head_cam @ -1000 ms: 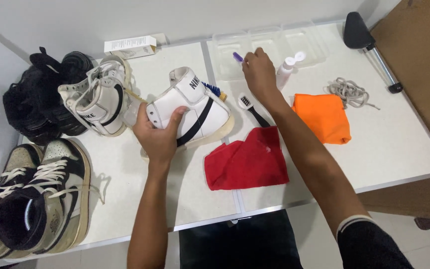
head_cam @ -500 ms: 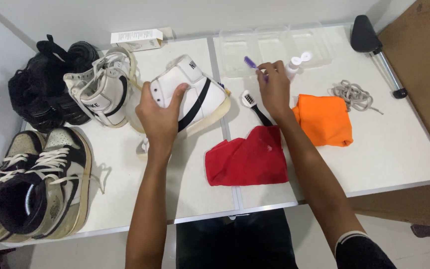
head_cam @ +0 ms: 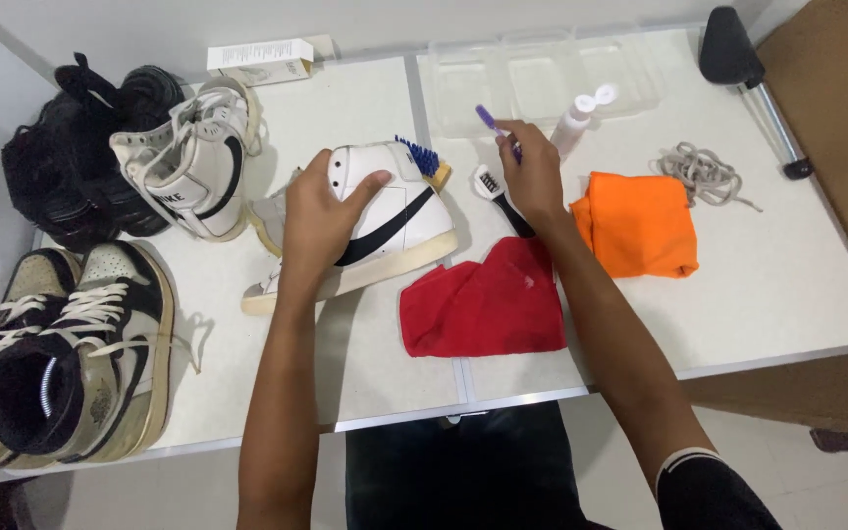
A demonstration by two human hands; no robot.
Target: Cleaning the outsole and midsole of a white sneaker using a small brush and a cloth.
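Gripping the white high-top sneaker [head_cam: 375, 221] at worktop [head_cam: 787, 285] centre, left hand [head_cam: 321, 221] clasps its heel while right hand [head_cam: 532, 167], at one o'clock, pinches a purple toothbrush [head_cam: 491, 122]; scrubbing seemingly follows, needing bristles brought onto the leather.

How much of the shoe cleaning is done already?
Done: laces lie loose, cloths and brushes are laid out. In hand: left hand grips the white shoe; right hand holds a purple brush. Left: no scrubbing shows, and the other shoes wait.
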